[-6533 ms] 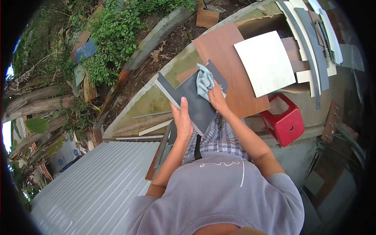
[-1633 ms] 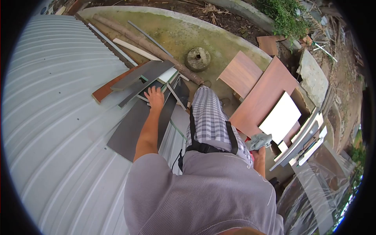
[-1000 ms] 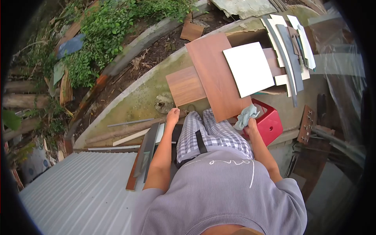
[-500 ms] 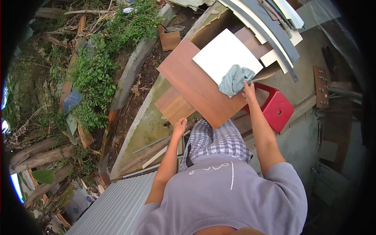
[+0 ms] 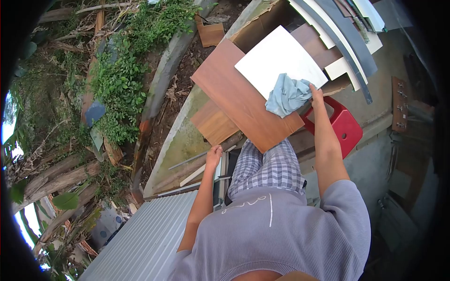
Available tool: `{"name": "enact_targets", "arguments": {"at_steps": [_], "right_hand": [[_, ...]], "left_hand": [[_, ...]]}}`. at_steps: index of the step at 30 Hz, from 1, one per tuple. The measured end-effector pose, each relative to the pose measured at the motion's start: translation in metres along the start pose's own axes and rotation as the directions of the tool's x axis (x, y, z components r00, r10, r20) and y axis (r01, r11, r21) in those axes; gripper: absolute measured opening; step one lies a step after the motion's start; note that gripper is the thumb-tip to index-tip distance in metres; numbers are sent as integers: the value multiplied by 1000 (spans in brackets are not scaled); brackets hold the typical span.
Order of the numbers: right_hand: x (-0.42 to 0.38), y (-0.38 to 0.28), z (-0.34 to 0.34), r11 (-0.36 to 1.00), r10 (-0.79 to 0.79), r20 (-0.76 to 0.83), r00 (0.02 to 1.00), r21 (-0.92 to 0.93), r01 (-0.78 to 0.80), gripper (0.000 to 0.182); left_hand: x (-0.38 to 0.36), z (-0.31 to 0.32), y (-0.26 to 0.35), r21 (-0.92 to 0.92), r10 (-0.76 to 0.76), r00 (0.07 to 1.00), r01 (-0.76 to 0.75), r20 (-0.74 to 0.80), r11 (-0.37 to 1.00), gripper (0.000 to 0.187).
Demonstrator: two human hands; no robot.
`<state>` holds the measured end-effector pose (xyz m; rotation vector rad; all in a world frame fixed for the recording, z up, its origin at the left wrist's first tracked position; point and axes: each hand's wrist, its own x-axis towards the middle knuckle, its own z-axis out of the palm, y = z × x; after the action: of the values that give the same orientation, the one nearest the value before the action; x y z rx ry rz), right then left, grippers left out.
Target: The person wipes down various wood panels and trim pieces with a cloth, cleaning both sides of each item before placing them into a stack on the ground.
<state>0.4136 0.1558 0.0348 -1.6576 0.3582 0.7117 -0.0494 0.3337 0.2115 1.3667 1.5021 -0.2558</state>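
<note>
A crumpled light-blue cloth (image 5: pixel 287 96) lies over the lower right corner of a white board (image 5: pixel 277 61) and the edge of a larger brown wooden board (image 5: pixel 234 91) beneath it. My right hand (image 5: pixel 317 95) has its fingers closed on the cloth's right edge. At the left, my left hand (image 5: pixel 214 152) is curled beside the lower corner of a smaller brown board (image 5: pixel 213 122); whether its fingers hold anything is hidden. The large board reaches down to my knees.
A red plastic stool (image 5: pixel 346 129) stands right of the boards. Curved grey and white panels (image 5: pixel 337 42) are stacked at the upper right. Corrugated metal sheeting (image 5: pixel 145 234) is at the lower left. Beyond a concrete edge (image 5: pixel 164 75) grow green plants (image 5: pixel 117 93).
My right hand has moved slightly right and up with the cloth, which is bunched differently. The whole view has shifted, so the boards and stool appear further right.
</note>
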Motion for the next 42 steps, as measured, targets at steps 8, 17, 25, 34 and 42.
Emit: {"name": "enact_targets", "arguments": {"at_steps": [8,17,25,34,42], "right_hand": [[-74,-20,-11,918,381,165,910,52,-394,58],[-225,19,49,586,661,330,674,334,-738,37],[-268,30,79,434,711,415,567,376,-819,30],[-267,-66,104,696,-81,791,607,-391,602,47],[-242,-33,190,-46,-64,998,18,-21,999,44]], "left_hand": [[5,43,28,-82,97,989,-89,108,993,32],[14,110,62,-638,-39,826,464,563,615,50],[33,119,60,-868,134,871,433,472,242,41],[27,108,67,-883,106,889,418,446,215,38],[21,100,73,-885,101,899,391,425,252,35]]}}
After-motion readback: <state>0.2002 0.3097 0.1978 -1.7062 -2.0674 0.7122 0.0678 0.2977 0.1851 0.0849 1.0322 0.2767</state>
